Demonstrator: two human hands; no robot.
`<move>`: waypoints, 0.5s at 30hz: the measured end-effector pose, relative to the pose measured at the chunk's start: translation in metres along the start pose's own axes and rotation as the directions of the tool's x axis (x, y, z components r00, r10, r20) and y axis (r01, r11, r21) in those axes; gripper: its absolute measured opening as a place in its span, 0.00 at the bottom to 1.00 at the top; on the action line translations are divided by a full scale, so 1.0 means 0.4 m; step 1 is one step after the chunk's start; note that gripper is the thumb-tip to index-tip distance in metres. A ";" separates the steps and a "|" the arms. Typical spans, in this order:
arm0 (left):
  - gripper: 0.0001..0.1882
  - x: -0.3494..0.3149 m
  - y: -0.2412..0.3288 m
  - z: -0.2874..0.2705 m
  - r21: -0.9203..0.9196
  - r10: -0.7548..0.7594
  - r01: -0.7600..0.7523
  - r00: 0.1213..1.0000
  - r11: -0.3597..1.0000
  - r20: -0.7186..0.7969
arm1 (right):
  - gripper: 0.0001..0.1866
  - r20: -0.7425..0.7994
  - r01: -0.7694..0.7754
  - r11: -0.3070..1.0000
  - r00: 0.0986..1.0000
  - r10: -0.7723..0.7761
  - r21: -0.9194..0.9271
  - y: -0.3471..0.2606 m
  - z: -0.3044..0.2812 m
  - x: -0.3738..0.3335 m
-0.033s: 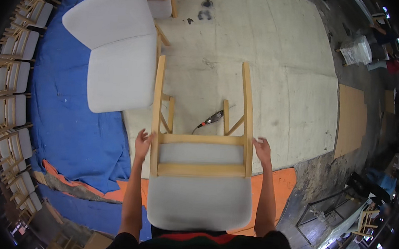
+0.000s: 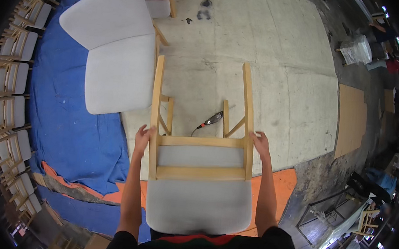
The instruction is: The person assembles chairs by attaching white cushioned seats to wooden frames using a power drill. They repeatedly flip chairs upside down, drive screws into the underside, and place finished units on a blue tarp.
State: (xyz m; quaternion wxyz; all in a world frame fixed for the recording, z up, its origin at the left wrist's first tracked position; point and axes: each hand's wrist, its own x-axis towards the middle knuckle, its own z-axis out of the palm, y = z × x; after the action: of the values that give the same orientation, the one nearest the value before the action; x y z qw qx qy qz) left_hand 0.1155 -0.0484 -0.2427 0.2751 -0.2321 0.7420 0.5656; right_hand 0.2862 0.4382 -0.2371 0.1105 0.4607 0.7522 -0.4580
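Note:
In front of me an upturned chair has a grey padded backrest or seat (image 2: 197,206) near my body and a pale wooden frame (image 2: 200,173) with legs pointing away. My left hand (image 2: 143,139) is at the outer side of the left long leg (image 2: 157,98), its bent fingertips on the wood. At the matching spot on the right long leg (image 2: 247,95), my right hand (image 2: 261,145) curls its fingers onto the edge. A dark power tool (image 2: 213,119) with a red part and a cord lies on the floor sheet, seen between the legs.
Another grey padded chair (image 2: 119,66) stands close on the left, over a blue cloth (image 2: 76,147). Several chairs line the far left edge. Orange sheeting (image 2: 279,187) shows beneath my work. Cardboard (image 2: 350,122) and a metal frame (image 2: 324,209) lie right; people are at upper right.
Both hands have come in closer to the long legs, and their fingertips now meet the wood. The chair sits almost where it was.

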 end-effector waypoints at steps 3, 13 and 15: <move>0.24 0.098 0.116 0.101 -0.060 -0.332 0.358 0.907 0.932 0.257 | 0.25 0.284 -0.296 0.906 0.935 0.212 0.302 -0.087 0.075 0.121; 0.11 -0.162 0.352 0.091 -0.012 -0.035 0.040 0.962 0.999 0.269 | 0.12 0.188 -0.249 0.794 0.967 0.172 0.555 -0.218 -0.142 -0.200; 0.11 -0.292 0.454 0.031 -0.099 0.047 -0.023 0.968 0.995 0.247 | 0.13 0.069 -0.133 0.769 0.991 0.114 0.625 -0.356 -0.217 -0.364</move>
State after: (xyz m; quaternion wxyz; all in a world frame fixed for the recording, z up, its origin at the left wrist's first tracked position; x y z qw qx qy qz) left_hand 0.0847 0.0132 -0.0377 0.3448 -0.1590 0.6776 0.6298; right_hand 0.2754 0.3984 -0.0196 -0.0093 0.5132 0.5229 -0.6805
